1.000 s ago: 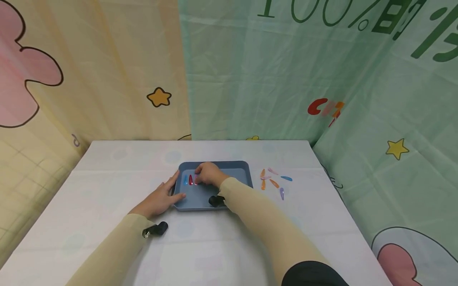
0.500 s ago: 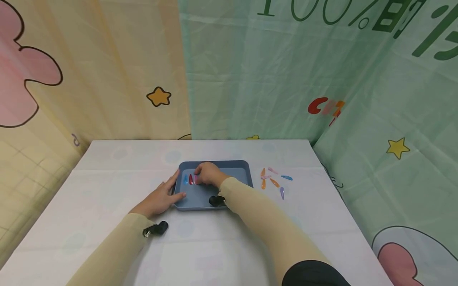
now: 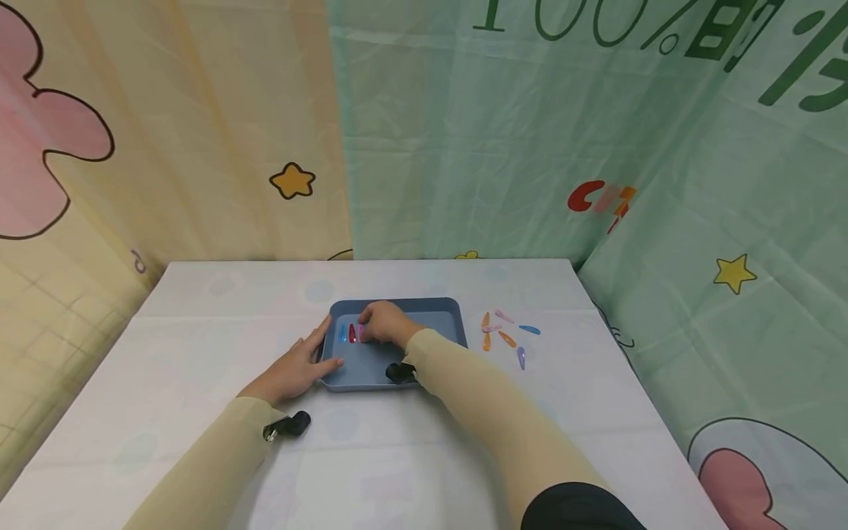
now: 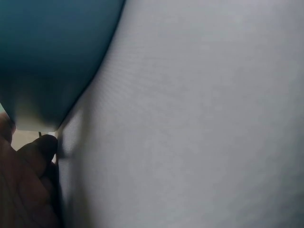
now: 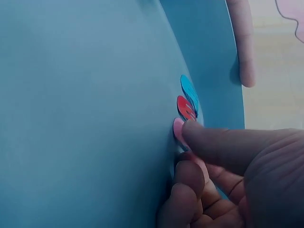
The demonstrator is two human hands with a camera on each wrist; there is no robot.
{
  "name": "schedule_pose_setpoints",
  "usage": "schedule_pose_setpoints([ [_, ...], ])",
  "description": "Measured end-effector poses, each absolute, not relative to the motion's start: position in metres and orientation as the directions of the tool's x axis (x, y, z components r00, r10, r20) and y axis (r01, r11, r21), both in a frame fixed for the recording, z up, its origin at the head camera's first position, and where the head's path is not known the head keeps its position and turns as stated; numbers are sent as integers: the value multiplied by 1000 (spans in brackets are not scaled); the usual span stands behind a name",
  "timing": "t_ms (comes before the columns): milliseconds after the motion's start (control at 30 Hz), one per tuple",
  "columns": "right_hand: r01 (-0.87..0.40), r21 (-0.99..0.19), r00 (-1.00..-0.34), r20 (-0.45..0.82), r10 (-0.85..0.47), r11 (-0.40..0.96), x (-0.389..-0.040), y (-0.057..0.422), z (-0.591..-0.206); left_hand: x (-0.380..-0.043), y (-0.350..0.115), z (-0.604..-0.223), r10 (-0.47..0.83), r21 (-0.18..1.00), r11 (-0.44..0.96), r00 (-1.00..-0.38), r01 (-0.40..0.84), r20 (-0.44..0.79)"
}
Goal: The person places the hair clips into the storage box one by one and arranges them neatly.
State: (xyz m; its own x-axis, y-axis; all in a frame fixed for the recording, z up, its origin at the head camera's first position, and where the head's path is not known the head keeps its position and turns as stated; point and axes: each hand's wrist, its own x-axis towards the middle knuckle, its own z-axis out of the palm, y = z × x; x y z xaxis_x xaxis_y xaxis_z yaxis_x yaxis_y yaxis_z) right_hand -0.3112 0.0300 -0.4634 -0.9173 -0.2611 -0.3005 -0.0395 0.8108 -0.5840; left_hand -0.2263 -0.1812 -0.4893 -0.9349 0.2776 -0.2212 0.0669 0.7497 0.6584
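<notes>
A blue-grey tray (image 3: 371, 372) lies on the table. My left hand (image 3: 294, 368) touches its left rim, fingers extended and thumb over the near-left corner; in the left wrist view part of that hand (image 4: 28, 180) shows beside the tray's outer wall. Inside the tray, a blue hair clip (image 5: 189, 91) and a red hair clip (image 5: 185, 108) lie side by side. My right hand (image 3: 391, 324) is right of them, pinching a pink hair clip (image 5: 178, 129) against the tray floor between thumb and fingers. The fingers hide part of the pink clip.
Right of the tray, several hair clips lie loose on the white table (image 3: 563, 412): orange ones (image 3: 507, 339), pink ones (image 3: 503, 316), a blue one (image 3: 530, 330) and a purple one (image 3: 521, 358). Printed curtains hang behind the table.
</notes>
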Motion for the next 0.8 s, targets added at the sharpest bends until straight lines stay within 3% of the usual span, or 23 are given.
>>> schedule_pose_setpoints([
  [200,-16,-643,-896,-330,-296,765,-314,37,-454,-226,-181,-488,275,656,752,-936,65,-222],
  [400,10,-750,-866,-337,-370,661,-312,56,-418,-226,-181,-489,270,655,754,-934,54,-234],
  [600,4,-866,-849,-267,-456,500,-309,97,-379,-226,-181,-489,262,655,755,-934,42,-242],
  [800,-6,-885,-872,-223,-435,465,-311,157,-356,-227,-182,-491,269,654,755,-933,52,-237],
])
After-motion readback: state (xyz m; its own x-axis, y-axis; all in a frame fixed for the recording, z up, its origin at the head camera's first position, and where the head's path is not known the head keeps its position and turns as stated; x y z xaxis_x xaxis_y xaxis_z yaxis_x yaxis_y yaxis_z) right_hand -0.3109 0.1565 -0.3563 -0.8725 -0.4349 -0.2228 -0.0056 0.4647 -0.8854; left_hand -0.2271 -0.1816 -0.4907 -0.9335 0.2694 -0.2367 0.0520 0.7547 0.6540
